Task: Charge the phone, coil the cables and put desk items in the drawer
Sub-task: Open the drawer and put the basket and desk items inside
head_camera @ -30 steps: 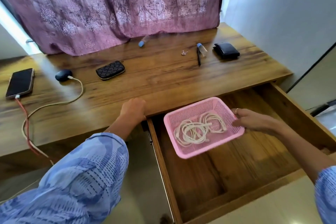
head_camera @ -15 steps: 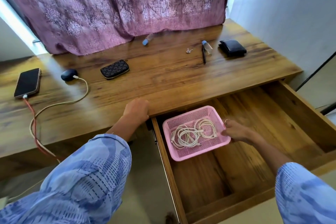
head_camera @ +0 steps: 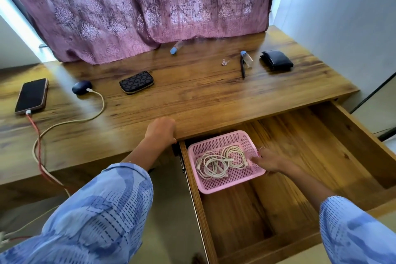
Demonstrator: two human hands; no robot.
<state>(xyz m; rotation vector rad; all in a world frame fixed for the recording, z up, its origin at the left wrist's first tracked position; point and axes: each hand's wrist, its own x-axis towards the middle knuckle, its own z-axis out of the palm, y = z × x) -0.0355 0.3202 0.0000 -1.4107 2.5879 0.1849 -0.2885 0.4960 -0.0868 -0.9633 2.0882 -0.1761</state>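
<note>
Your right hand [head_camera: 270, 162] grips the right rim of the pink basket [head_camera: 225, 185], fingers curled over the edge and into the mesh, a ring showing on one finger. The basket sits on the floor of the open drawer [head_camera: 334, 156], in its back left corner, partly under the counter's [head_camera: 192, 92] front edge, and holds the coiled white cables [head_camera: 218, 162]. Your left hand [head_camera: 161, 132] is curled over the counter's front edge just left of the drawer, clasping the wood. Farther out, the phone [head_camera: 31, 96] lies at the counter's far left with a red cable [head_camera: 37, 135] plugged in. Beside it a dark earbud case [head_camera: 81, 87] has a beige cable [head_camera: 70, 123] attached. Beyond are a patterned pouch [head_camera: 136, 82], a pen [head_camera: 242, 68], small keys [head_camera: 225, 62], two blue-capped bottles [head_camera: 246, 58] and a black wallet [head_camera: 276, 60].
</note>
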